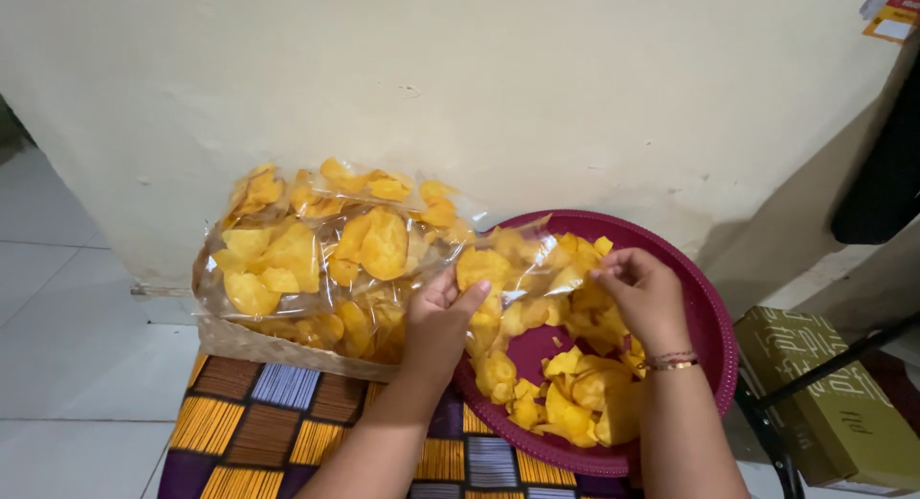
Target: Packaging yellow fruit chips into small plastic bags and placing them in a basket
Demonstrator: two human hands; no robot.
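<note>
Gripping bag [498, 269] | left hand [436, 326] palm-down | right hand [642, 293] pinching

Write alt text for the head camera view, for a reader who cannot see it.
Two bare hands work at the open mouth of a clear plastic bag full of yellow chips: the left hand grips its edge, the right hand pinches the plastic over a round maroon tray holding loose chips. The tray rests on a checked woven mat beside a pale wall.
</note>
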